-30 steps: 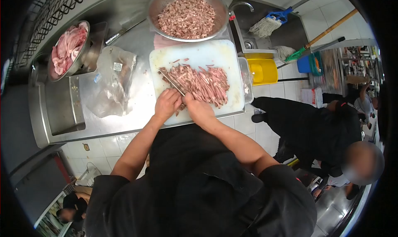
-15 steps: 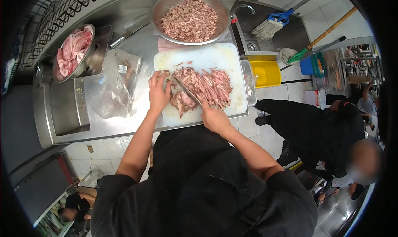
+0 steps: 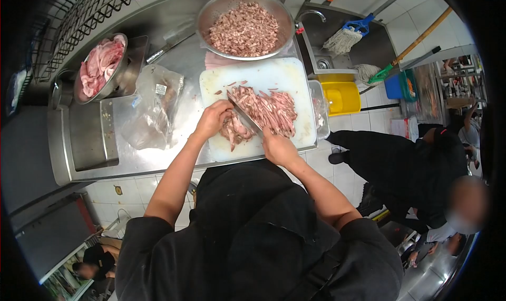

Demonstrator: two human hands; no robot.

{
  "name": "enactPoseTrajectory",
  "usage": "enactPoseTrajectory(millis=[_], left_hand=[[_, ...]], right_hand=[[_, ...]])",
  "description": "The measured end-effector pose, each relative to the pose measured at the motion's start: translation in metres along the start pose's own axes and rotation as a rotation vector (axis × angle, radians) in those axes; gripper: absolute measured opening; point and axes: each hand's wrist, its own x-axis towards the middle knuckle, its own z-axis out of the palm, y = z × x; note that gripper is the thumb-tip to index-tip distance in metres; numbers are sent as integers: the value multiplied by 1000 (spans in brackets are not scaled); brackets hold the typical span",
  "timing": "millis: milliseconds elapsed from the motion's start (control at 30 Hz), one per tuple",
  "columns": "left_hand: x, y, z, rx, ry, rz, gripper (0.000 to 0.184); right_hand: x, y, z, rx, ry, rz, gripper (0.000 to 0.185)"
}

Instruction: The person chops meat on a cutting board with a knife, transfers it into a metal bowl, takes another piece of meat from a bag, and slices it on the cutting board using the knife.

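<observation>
My right hand grips the handle of a kitchen knife, whose blade points up and left across the meat. My left hand has its fingers curled together on the left side of the blade, against a pile of meat; its fingertips are partly hidden. To the right of the blade lie many thin meat strips. All of this meat rests on a white cutting board. A few loose scraps sit near the board's upper part.
Beyond the board stands a steel bowl of diced meat. Leftward are a crumpled plastic bag, a bowl of larger meat pieces and another knife. A sink, a yellow bucket and a person are to the right.
My left hand has moved right, its spread fingers now curled in against the meat beside the blade. The knife stays over the meat in my right hand. The view has shifted slightly.
</observation>
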Motion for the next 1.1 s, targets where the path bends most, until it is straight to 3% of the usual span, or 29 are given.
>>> enactPoseTrajectory(millis=[67,133,333,567,767,833,867,900,967,1100], left_hand=[[2,0,-3,-33,52,-30,16],[4,-6,-5,207,79,135,13],[0,-14,2,281,65,240,15],[-1,-22,6,276,129,271,14],[2,-21,9,215,52,250,16],[-2,-46,14,163,20,177,15],[4,-36,3,113,-23,84,16],[-5,-21,-2,105,-43,53,16],[0,4,-13,95,121,-65,16],[-1,3,-6,145,-66,-28,13]], right_hand=[[2,-1,-5,-7,-32,11,23],[3,-2,-7,-37,-41,9,22],[5,-25,-24,-76,-80,61,23],[24,-28,-19,-122,-111,94,20],[49,-35,-24,-42,-182,120,21],[42,-22,-1,-325,773,-382,21],[80,-22,-22,-338,845,-442,21],[60,-24,-15,-243,582,-275,20],[19,-30,-12,-64,64,74,17],[14,-28,-25,-35,0,78,22]])
